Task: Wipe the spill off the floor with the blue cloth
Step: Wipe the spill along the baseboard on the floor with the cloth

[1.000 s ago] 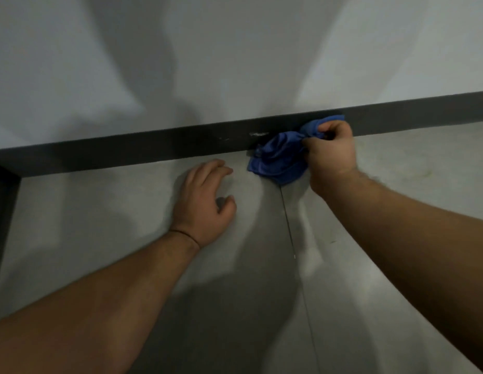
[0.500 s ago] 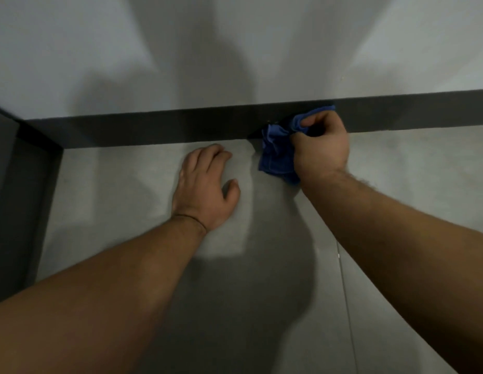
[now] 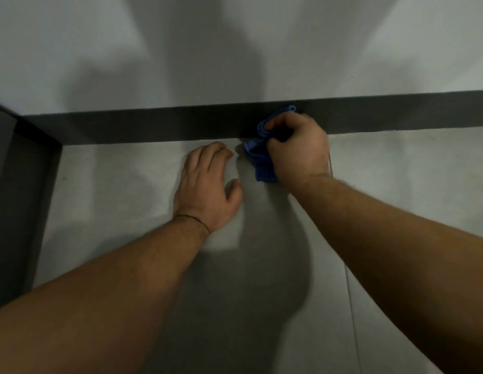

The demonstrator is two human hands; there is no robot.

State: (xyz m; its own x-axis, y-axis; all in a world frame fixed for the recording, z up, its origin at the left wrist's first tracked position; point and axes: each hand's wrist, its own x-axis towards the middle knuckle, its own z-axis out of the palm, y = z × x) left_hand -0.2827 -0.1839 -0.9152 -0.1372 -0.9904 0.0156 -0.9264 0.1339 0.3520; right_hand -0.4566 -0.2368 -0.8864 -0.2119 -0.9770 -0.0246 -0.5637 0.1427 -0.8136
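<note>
My right hand (image 3: 298, 149) is closed around a bunched blue cloth (image 3: 262, 164), pressing it where the grey floor (image 3: 127, 190) meets the dark baseboard (image 3: 154, 125). Part of the cloth sticks up above my fingers against the baseboard; the rest hangs below my palm on the floor. My left hand (image 3: 206, 184) lies flat on the floor just left of the cloth, fingers spread, holding nothing. I cannot make out any spill; the spot under the cloth is hidden.
A pale wall (image 3: 235, 49) rises behind the baseboard. A dark vertical panel (image 3: 16, 198) stands at the left, forming a corner. A thin floor joint (image 3: 352, 306) runs toward me at the right. My shadow covers the floor between my arms.
The cloth is now more tightly bunched under my right hand, with less of it spread to the left. The view has swung so the left corner panel shows. My left hand stays planted.
</note>
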